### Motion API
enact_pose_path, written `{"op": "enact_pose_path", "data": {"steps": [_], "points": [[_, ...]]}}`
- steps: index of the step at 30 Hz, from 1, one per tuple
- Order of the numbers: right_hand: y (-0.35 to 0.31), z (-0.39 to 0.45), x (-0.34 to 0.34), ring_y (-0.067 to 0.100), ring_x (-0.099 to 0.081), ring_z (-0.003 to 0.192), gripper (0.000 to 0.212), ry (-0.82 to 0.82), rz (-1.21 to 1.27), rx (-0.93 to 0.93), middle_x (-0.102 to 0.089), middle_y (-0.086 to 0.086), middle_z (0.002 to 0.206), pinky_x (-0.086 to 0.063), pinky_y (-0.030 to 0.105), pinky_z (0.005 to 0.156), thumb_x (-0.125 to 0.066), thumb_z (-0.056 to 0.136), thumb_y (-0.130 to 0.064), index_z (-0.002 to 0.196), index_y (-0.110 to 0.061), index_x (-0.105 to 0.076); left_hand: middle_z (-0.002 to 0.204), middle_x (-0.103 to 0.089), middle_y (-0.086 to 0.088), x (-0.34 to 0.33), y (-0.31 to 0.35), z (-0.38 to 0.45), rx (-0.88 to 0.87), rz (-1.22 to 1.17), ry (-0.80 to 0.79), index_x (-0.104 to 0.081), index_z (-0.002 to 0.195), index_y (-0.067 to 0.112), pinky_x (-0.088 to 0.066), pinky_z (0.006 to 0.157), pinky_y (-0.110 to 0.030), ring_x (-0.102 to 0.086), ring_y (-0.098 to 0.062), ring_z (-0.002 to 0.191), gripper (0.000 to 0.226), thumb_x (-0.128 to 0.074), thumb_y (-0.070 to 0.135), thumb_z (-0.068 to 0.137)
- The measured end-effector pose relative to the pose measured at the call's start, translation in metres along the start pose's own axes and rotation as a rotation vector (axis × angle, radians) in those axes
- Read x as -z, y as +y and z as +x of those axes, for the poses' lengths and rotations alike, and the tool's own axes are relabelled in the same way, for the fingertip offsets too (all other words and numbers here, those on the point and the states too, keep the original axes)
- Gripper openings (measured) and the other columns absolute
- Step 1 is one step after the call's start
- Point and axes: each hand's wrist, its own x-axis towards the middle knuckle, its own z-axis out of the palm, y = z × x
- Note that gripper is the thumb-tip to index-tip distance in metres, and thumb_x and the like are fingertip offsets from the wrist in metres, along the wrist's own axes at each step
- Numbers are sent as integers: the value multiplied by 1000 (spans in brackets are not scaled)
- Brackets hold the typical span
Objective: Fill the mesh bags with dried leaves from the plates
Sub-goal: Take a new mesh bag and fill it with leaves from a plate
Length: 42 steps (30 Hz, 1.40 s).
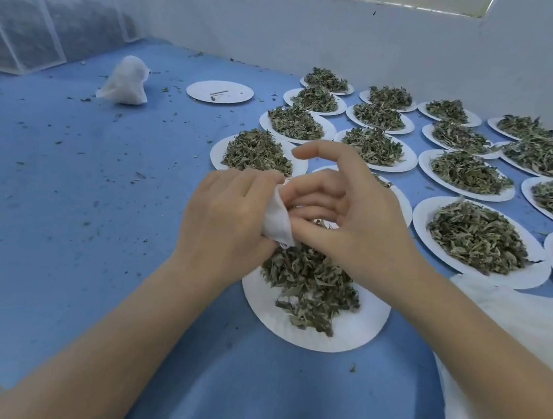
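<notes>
Mesh bag in work: a small white mesh bag (279,221) was held above the near plate, between the two hands, at the centre of the scene.
Left hand: the left hand (230,211) gripped the bag from the left side, with the fingers curled around the cloth.
Right hand: the right hand (350,214) touched the bag's right edge, its lower fingers pinching the cloth; the index finger was lifted and bent above. The two hands were together on the bag.
Near plate: a white paper plate (350,331) lay just under the hands, with a loose pile of dried leaves (311,289) on it.
Other plates: many paper plates with heaps of dried leaves (472,236) stood in rows to the right and far side, close to each other.
Bare plate: one plate (219,91) far from the hands carried only a few small stems.
Filled bag: a white bag (126,81), closed at the top, stood far left on the blue surface (64,185).
Surface: small leaf crumbs lay scattered on it.
White cloth: a white cloth (530,328) lay at the near right.
</notes>
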Motion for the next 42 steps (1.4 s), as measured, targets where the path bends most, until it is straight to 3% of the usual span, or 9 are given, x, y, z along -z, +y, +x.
{"op": "enact_pose_path", "data": {"steps": [4, 8, 16, 22, 28, 33, 36, 39, 42], "points": [[-1, 0, 4, -3, -53, 89, 50, 85, -299, 47, -64, -16, 94, -41, 10, 79, -76, 73, -24, 108, -36, -42, 84, -68, -11, 2, -1, -2, 122, -59, 16, -67, 95, 2, -46, 68, -33, -65, -32, 74, 36, -72, 4, 60], [0, 1, 4, -4, -54, 82, 35, 68, -377, -81, -61, -16, 89, -41, 9, 75, -65, 71, -49, 102, -34, -58, 87, -68, -9, 5, -2, -1, 157, -77, 43, -66, 100, 2, -41, 71, -28, -64, -30, 75, 35, -62, 23, 72], [1, 1, 2, 5, -58, 69, 17, 85, -468, 92, -68, -4, 76, -48, 14, 70, -77, 75, -14, 92, -16, -75, 84, -65, -14, 1, -2, 1, 41, 16, 63, -64, 99, -3, -40, 67, -35, -61, -32, 71, 34, -67, 12, 70], [-2, 1, -3, 9, -61, 72, 17, 94, -335, 22, -69, -5, 78, -51, 29, 72, -72, 76, -7, 92, -14, -75, 88, -67, -12, -1, 3, 1, -127, -26, 103, -66, 100, -3, -41, 79, -32, -60, -27, 85, 33, -67, 3, 67], [-3, 3, 0, 16, -55, 76, 18, -179, -388, 101, -65, 4, 82, -45, 29, 70, -51, 87, 1, 96, -2, -66, 103, -65, -11, 2, 3, 1, 63, -221, -7, -61, 110, 0, -33, 87, -19, -51, -16, 97, 43, -52, 24, 76], [-3, 0, -4, 6, -64, 83, 25, 66, -183, 45, -65, -9, 85, -52, 16, 78, -64, 76, 3, 92, -16, -68, 102, -63, -11, 0, 5, 0, 56, -275, -44, -59, 113, 0, -35, 80, -21, -49, -16, 93, 45, -54, 22, 73], [0, -2, -9, 6, -65, 73, 40, 161, -136, -24, -63, -12, 77, -54, 16, 69, -68, 71, 4, 80, -30, -48, 97, -64, -16, -3, 4, -2, -62, -191, -4, -61, 108, -5, -38, 79, -29, -49, -21, 90, 40, -62, 16, 74], [-2, -1, -6, 1, -65, 71, 39, 106, -178, -9, -70, -9, 75, -49, 9, 66, -67, 77, -6, 96, -33, -48, 97, -64, -17, -4, 4, -2, -63, -166, 21, -62, 107, -5, -39, 78, -29, -54, -24, 88, 39, -64, 11, 71], [-4, 0, -3, 17, -66, 80, 48, -88, -334, 7, -73, -5, 81, -47, 23, 72, -57, 86, -7, 129, -26, -44, 101, -64, -17, -1, 3, -1, -13, -227, -26, -60, 108, -5, -37, 78, -25, -51, -20, 91, 43, -59, 19, 73]]}}
